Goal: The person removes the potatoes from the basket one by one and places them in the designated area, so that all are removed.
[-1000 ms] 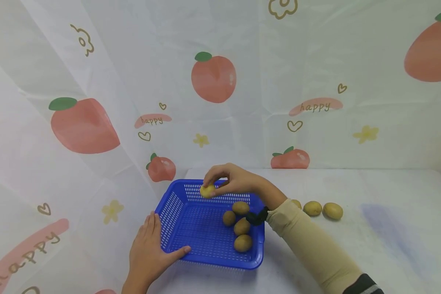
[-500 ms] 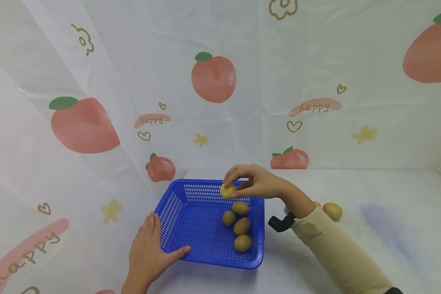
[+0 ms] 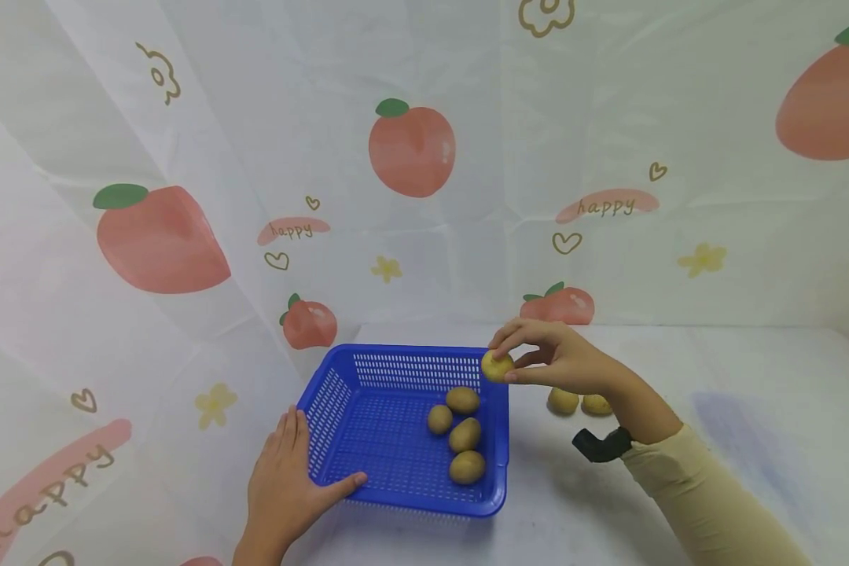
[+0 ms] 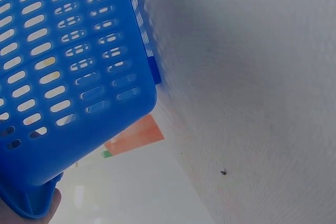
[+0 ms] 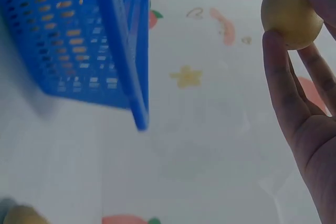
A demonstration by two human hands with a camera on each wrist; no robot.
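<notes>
Between the thumb and fingertips of my right hand is a yellow potato, held above the back right corner of a blue plastic basket. The right wrist view shows this potato pinched beside the basket's rim. Several potatoes lie inside the basket on its right side, among them a front one and a back one. My left hand rests on the basket's front left corner, fingers straight along the left side and thumb over the front rim. In the left wrist view the basket's slotted wall hides most of that hand.
On the white table, two potatoes, a left one and a right one, show beneath my right hand and wrist. A white curtain with fruit prints hangs behind and to the left.
My right hand has carried the pinched potato rightward, from over the basket's middle to its back right corner. My left hand and the basket have stayed in place.
</notes>
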